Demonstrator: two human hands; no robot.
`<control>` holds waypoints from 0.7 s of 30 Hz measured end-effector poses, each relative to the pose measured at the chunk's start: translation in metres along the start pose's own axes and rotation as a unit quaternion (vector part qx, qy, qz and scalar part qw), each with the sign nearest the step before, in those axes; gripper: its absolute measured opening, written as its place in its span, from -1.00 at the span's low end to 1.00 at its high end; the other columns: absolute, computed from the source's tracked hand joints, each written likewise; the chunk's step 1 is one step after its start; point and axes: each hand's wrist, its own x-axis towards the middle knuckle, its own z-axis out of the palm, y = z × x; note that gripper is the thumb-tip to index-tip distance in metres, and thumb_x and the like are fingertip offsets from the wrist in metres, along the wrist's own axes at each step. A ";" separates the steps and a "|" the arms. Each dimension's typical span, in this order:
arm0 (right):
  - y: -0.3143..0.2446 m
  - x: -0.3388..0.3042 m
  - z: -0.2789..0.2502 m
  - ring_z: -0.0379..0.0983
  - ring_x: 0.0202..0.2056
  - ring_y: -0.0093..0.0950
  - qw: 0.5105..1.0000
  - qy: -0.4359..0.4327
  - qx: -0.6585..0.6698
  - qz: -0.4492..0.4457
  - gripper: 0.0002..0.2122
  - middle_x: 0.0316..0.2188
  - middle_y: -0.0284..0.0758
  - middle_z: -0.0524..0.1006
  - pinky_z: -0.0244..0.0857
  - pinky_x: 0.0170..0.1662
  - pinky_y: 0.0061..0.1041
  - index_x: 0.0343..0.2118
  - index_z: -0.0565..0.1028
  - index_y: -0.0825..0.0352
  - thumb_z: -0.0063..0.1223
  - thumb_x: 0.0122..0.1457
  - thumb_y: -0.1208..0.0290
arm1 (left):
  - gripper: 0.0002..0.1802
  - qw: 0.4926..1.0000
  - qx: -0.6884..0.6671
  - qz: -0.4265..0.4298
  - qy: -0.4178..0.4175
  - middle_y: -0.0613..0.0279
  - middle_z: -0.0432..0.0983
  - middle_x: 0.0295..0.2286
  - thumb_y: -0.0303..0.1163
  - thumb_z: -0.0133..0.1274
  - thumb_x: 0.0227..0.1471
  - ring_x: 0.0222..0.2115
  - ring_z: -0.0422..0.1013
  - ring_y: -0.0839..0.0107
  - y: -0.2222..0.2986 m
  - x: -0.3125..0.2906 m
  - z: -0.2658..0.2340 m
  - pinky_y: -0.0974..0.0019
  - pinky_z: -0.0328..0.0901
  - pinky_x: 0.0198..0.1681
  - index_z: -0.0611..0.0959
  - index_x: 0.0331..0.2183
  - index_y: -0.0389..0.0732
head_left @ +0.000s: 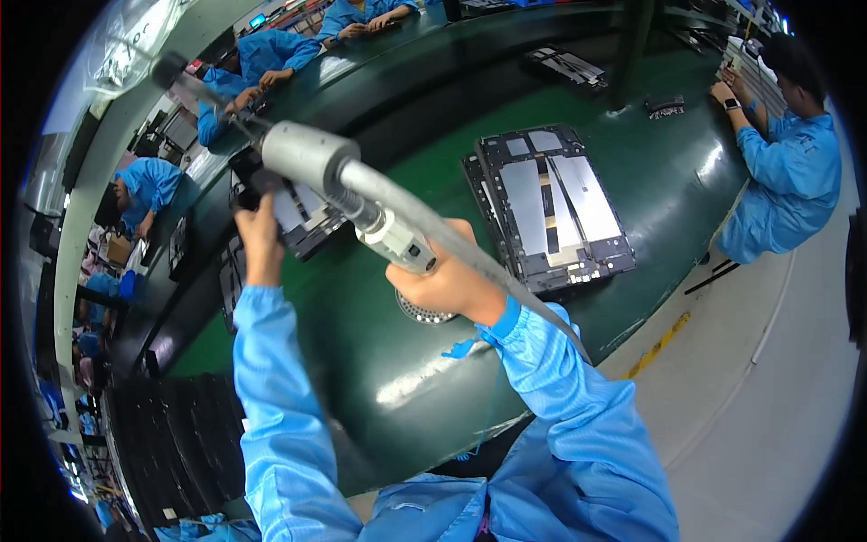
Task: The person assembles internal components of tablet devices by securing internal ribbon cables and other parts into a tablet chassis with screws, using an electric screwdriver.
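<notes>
My right hand [456, 280] is wrapped round the pale grip of an electric screwdriver [404, 246]. A grey cylinder and rod join its upper end, and a thick grey cable [433, 217] crosses over my wrist. At the left, my left hand [260, 239] pinches the dark edge of a flat tablet-like device [293, 217] with silver panels. Part of that device hides behind the screwdriver assembly. Under my right hand, a round dish [420, 309] with small round bits along its rim is partly covered.
Stacked tablet-like devices [560, 208] lie on the green table [388, 361] to the right. Farther back are loose parts [567, 68] and a small dark piece [666, 107]. A co-worker in blue [786, 172] sits at right; others sit across. Black trays [172, 443] stand lower left.
</notes>
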 end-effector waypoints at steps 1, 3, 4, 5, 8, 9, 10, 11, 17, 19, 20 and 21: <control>0.006 0.001 -0.005 0.50 -0.51 -0.16 1.000 -0.003 -0.003 0.009 -0.83 -0.52 -0.15 0.53 0.37 -0.43 -0.33 -0.36 0.54 0.39 0.15 -0.09 0.57 | -0.27 0.999 0.001 0.035 0.025 0.06 0.52 -0.10 -0.45 0.20 0.13 -0.13 0.47 0.37 0.030 -0.038 0.009 0.31 0.42 -0.13 0.25 0.24 -0.33; 0.012 0.006 0.002 0.50 -0.51 -0.15 0.994 0.042 -0.023 -0.094 -0.81 -0.53 -0.12 0.53 0.38 -0.45 -0.35 -0.35 0.55 0.37 0.14 -0.10 0.57 | -0.25 0.996 -0.086 -0.025 -0.019 0.05 0.47 0.01 -0.44 0.16 0.16 -0.06 0.45 0.36 0.059 -0.090 -0.032 0.33 0.39 -0.05 0.21 0.28 -0.31; 0.014 0.005 0.004 0.53 -0.51 -0.19 0.995 0.051 -0.021 -0.083 -0.81 -0.53 -0.11 0.54 0.39 -0.44 -0.37 -0.35 0.56 0.36 0.14 -0.11 0.57 | -0.26 0.997 -0.061 -0.044 -0.012 0.06 0.43 0.05 -0.43 0.14 0.17 -0.02 0.43 0.37 0.064 -0.114 -0.047 0.35 0.36 0.00 0.21 0.29 -0.31; 0.017 0.002 0.006 0.55 -0.50 -0.22 0.996 0.059 -0.017 -0.066 -0.81 -0.54 -0.10 0.55 0.41 -0.43 -0.38 -0.35 0.57 0.36 0.15 -0.11 0.57 | -0.26 0.997 -0.033 -0.067 -0.003 0.06 0.40 0.10 -0.42 0.13 0.18 0.01 0.41 0.37 0.064 -0.141 -0.061 0.38 0.33 0.05 0.21 0.29 -0.31; 0.018 0.002 0.005 0.57 -0.48 -0.45 0.999 0.029 0.020 0.002 -0.80 -0.48 -0.23 0.64 0.43 -0.41 -0.44 -0.31 0.60 0.38 0.14 -0.08 0.59 | -0.25 0.992 0.018 -0.128 0.008 0.07 0.33 0.16 -0.40 0.13 0.16 0.11 0.32 0.40 0.060 -0.224 -0.075 0.39 0.14 0.20 0.22 0.29 -0.31; 0.007 0.006 0.002 0.56 -0.47 -0.52 0.999 0.017 0.026 0.041 -0.79 -0.44 -0.29 0.66 0.43 -0.41 -0.46 -0.30 0.61 0.39 0.13 -0.06 0.61 | -0.24 0.989 -0.013 -0.150 -0.003 0.07 0.33 0.16 -0.42 0.14 0.15 0.11 0.31 0.40 0.055 -0.244 -0.079 0.39 0.14 0.21 0.22 0.30 -0.32; 0.006 0.005 0.002 0.53 -0.49 -0.56 0.999 0.015 0.019 0.038 -0.78 -0.42 -0.31 0.66 0.41 -0.44 -0.50 -0.27 0.61 0.39 0.10 -0.04 0.63 | -0.23 0.984 -0.024 -0.172 -0.023 0.04 0.29 0.18 -0.44 0.14 0.15 0.13 0.29 0.38 0.050 -0.264 -0.083 0.38 0.13 0.22 0.20 0.30 -0.31; 0.008 0.009 0.006 0.51 -0.51 -0.61 0.999 0.015 0.011 0.029 -0.76 -0.39 -0.33 0.67 0.39 -0.46 -0.55 -0.25 0.62 0.39 0.08 -0.02 0.65 | -0.22 0.985 -0.034 -0.169 -0.016 -0.01 0.27 0.20 -0.46 0.13 0.16 0.16 0.26 0.35 0.041 -0.280 -0.084 0.37 0.12 0.23 0.17 0.31 -0.31; 0.007 0.000 0.019 0.39 -0.63 -0.67 0.993 0.004 0.096 0.075 -0.78 -0.33 -0.20 0.66 0.28 -0.55 -0.66 -0.24 0.56 0.51 -0.01 0.03 0.69 | -0.21 0.968 0.232 -0.090 -0.024 -0.15 0.36 0.01 -0.34 0.10 0.19 -0.02 0.38 0.08 0.022 -0.341 -0.070 0.26 0.23 0.12 0.12 0.29 -0.40; 0.008 -0.003 0.025 0.39 -0.62 -0.68 0.994 -0.004 0.079 0.079 -0.77 -0.32 -0.17 0.65 0.27 -0.56 -0.66 -0.22 0.55 0.52 -0.02 0.04 0.70 | -0.25 0.946 0.324 -0.015 -0.005 -0.23 0.24 -0.04 -0.33 0.09 0.18 -0.05 0.29 -0.08 0.008 -0.350 -0.065 0.10 0.23 0.07 0.18 0.24 -0.49; 0.007 -0.004 0.024 0.38 -0.62 -0.68 0.993 -0.008 0.081 0.086 -0.77 -0.32 -0.18 0.65 0.26 -0.55 -0.66 -0.22 0.55 0.52 -0.03 0.04 0.71 | -0.27 0.934 0.357 -0.006 0.000 -0.23 0.24 -0.04 -0.33 0.09 0.16 -0.04 0.26 -0.09 0.008 -0.353 -0.059 0.06 0.20 0.07 0.21 0.22 -0.49; 0.007 -0.005 0.023 0.37 -0.63 -0.68 0.994 -0.008 0.073 0.085 -0.76 -0.31 -0.18 0.65 0.25 -0.55 -0.66 -0.22 0.55 0.52 -0.03 0.03 0.71 | -0.29 0.920 0.391 0.003 0.003 -0.23 0.24 -0.04 -0.33 0.09 0.15 -0.04 0.22 -0.10 0.014 -0.352 -0.054 0.02 0.16 0.08 0.25 0.20 -0.50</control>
